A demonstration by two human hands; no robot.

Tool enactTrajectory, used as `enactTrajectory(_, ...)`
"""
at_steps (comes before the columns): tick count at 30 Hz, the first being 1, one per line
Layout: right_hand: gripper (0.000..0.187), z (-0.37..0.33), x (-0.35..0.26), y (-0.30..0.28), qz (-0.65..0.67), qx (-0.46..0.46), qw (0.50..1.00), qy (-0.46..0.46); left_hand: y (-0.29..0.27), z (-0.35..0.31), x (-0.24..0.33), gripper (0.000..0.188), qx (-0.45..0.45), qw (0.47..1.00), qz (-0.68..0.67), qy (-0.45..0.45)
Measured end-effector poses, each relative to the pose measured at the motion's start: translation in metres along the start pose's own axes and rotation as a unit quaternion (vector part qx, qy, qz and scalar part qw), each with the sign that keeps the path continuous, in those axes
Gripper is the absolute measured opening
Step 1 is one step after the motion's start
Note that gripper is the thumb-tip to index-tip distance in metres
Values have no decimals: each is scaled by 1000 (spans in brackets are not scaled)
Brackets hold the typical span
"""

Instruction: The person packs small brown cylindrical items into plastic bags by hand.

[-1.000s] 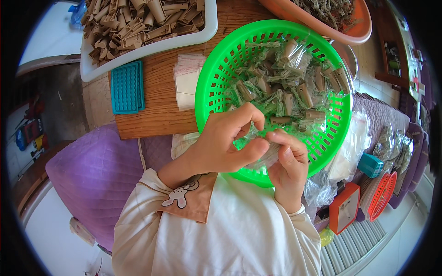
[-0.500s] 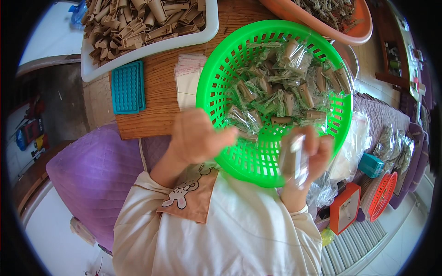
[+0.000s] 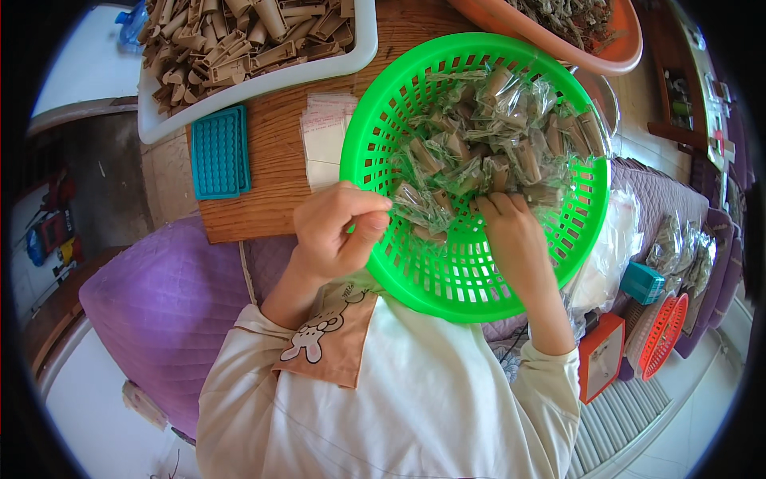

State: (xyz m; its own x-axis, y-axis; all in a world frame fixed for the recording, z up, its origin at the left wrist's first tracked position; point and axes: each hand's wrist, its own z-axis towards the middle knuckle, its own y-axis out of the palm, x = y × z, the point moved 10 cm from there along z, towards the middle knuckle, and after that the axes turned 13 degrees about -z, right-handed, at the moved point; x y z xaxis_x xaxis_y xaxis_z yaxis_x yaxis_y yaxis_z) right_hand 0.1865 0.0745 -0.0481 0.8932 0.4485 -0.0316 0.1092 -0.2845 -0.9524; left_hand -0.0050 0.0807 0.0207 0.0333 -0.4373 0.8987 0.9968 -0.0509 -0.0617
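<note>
A green plastic basket (image 3: 471, 307) holds a heap of brown pieces in clear bags (image 3: 455, 148). My right hand (image 3: 515, 235) reaches into it from the near side. Its fingers are bunched and bent on a bagged brown piece at the heap's near edge, with the fingertips partly hidden. By the basket's left rim is my left hand (image 3: 331, 235), closed, with thumb and forefinger brought together. Whatever sits between those tips, if anything, is too small to make out.
A white tub (image 3: 263, 94) full of unwrapped brown pieces stands at the far left of the wooden table (image 3: 275, 168). Teal trays (image 3: 219, 152) and flat clear packets (image 3: 323, 148) lie nearer. An orange basin (image 3: 558, 49) is at far right; an orange-red box (image 3: 602, 359) stands lower right.
My right hand has moved forward into the basket, from the near rim where it held a shiny clear-wrapped thing. My left hand has closed its thumb against the forefinger.
</note>
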Motion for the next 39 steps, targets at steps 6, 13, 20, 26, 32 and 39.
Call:
enactTrajectory(6,18,-2,-28,18,-36,7,994,-99,13,1,2,10,-35,999,-9,-17)
enactTrajectory(13,30,-5,-22,-14,765,22,641,59,37,-2,-1,35,-153,976,-43,-150)
enactTrajectory(20,32,-15,-8,-17,839,196,487,142,82,-22,5,53,-230,941,-111,-223)
enactTrajectory(26,33,-24,-2,-8,835,228,451,216,99,-22,5,27,-237,954,-63,-170)
enactTrajectory(32,34,-17,-16,-19,743,147,638,140,71,-9,5,13,-130,976,-46,-166)
enactTrajectory(39,39,-17,-24,-17,738,105,654,130,57,0,16,13,-75,995,26,-61)
